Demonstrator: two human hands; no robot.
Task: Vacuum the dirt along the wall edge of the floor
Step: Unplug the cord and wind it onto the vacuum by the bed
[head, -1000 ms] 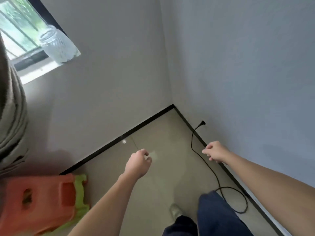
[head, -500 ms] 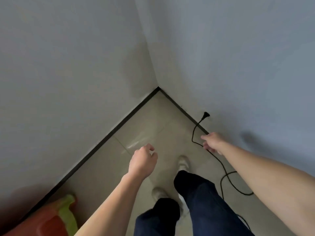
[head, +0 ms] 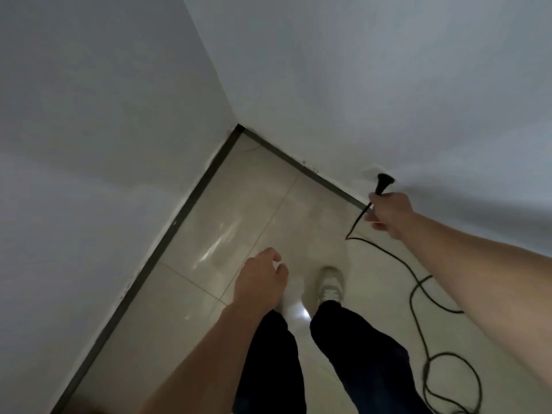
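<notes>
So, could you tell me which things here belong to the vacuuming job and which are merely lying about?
Job:
- black plug
- power cord, gripped by the right hand
- dark wall edge of the floor

Just there:
- left hand, holding nothing
- pale shoe
- dark trousers

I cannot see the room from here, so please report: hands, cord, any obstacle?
Right hand grips black plug at the wall. Left hand empty, relaxed. Cord loops on floor beside right leg. Vacuum not in view.

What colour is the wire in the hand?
Black, plug included. The head view shows the wire, gripped by the right hand.
</notes>
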